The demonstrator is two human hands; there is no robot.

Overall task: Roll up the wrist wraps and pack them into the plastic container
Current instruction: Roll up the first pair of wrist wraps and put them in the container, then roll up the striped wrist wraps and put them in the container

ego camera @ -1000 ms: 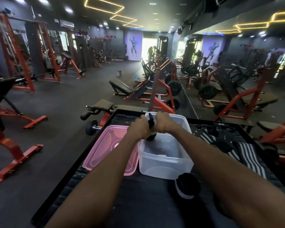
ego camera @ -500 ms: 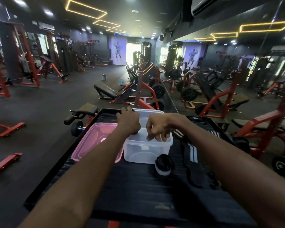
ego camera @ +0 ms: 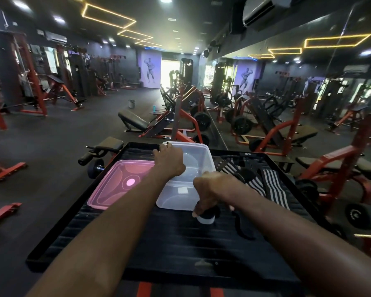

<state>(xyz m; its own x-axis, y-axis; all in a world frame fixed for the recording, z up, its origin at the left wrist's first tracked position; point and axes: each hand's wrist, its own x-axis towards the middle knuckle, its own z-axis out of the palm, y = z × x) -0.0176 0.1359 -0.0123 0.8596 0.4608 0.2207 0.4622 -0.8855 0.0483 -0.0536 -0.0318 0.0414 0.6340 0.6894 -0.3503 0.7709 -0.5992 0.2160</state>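
Note:
A clear plastic container (ego camera: 198,159) stands open on a black ridged platform (ego camera: 159,239). My left hand (ego camera: 168,161) rests on the container's far left rim, fingers curled over the edge. In front of the container my right hand (ego camera: 210,189) grips a rolled black wrist wrap with a white band (ego camera: 207,217) from above. Unrolled black-and-white striped wraps (ego camera: 270,185) lie to the right of the container. A black strap (ego camera: 243,226) trails beside the roll.
The pink lid (ego camera: 118,185) lies upside down left of the container. The platform has a raised black edge (ego camera: 58,230). A dumbbell (ego camera: 94,166) and a padded bench sit past the left edge. Red gym machines (ego camera: 287,136) and a mirror wall stand beyond.
My right hand left the container and dropped to the rolled wrap in front of it, now gripping it. The left hand stayed on the container's rim. The camera view shifted.

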